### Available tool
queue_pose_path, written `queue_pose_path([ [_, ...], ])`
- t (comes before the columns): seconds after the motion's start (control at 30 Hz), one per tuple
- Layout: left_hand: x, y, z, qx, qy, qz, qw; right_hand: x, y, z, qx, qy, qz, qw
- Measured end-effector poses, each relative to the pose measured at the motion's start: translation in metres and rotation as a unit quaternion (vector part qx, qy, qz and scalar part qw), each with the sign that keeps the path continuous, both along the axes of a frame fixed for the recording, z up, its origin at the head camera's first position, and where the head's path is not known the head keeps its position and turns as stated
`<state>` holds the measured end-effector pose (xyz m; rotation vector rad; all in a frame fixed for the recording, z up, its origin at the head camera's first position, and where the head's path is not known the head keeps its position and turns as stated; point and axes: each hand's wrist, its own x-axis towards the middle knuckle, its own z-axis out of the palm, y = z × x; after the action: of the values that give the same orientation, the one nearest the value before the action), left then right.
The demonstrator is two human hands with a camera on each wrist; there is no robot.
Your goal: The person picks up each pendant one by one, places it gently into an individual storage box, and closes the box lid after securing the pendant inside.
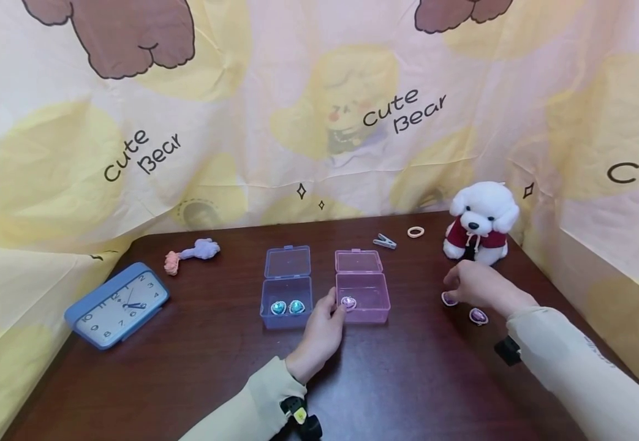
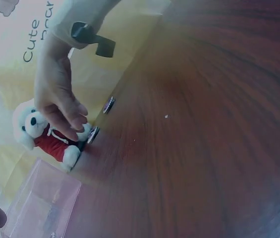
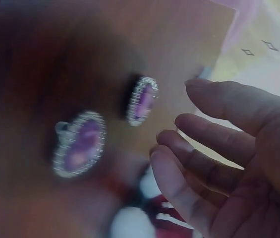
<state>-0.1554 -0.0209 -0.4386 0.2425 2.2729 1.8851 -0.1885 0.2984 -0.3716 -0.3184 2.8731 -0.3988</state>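
Note:
My left hand [image 1: 319, 334] is at the left side of an open pink plastic box [image 1: 371, 315], its fingers resting against the near left corner. Inside that box lies a purple gem [image 1: 348, 303] with a pale sparkling rim. My right hand [image 1: 476, 285] reaches down over another purple gem [image 1: 448, 299] on the table; in the right wrist view its fingers [image 3: 199, 158] are spread and loosely bent, apart from the gem [image 3: 143, 100]. A third purple gem [image 1: 478, 316] lies nearer the table's right edge. Two turquoise gems [image 1: 279, 307] sit in an open blue box [image 1: 288, 321].
A white plush dog [image 1: 481, 217] in a red top sits behind my right hand. Toward the back are a grey clip [image 1: 385, 241] and a pale ring [image 1: 415, 232]. On the left are a blue clock [image 1: 120, 304] and a pink and lilac fuzzy item [image 1: 200, 249]. Printed cloth [image 1: 275, 110] backs the table.

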Motion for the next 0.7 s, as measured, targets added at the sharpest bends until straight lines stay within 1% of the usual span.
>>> queue_pose_path([
  [0.13, 0.0, 0.0, 0.001, -0.003, -0.004, 0.002, 1.0, 0.0, 0.002, -0.01, 0.008, -0.008, -0.002, 0.9999],
  [0.3, 0.0, 0.0, 0.001, -0.007, -0.004, 0.003, 1.0, 0.001, 0.002, -0.019, 0.012, -0.004, -0.006, 0.9999],
  [0.47, -0.001, 0.001, 0.0, -0.009, 0.004, 0.004, 0.9999, 0.004, -0.001, -0.022, 0.01, -0.001, -0.029, 0.9995],
  [0.53, -0.001, 0.001, 0.0, -0.009, 0.01, 0.004, 0.9999, 0.004, -0.002, -0.022, 0.008, 0.002, -0.034, 0.9994],
  [0.7, -0.001, 0.001, 0.0, -0.012, 0.008, 0.006, 0.9999, 0.003, -0.004, -0.023, 0.009, 0.004, -0.038, 0.9992],
])
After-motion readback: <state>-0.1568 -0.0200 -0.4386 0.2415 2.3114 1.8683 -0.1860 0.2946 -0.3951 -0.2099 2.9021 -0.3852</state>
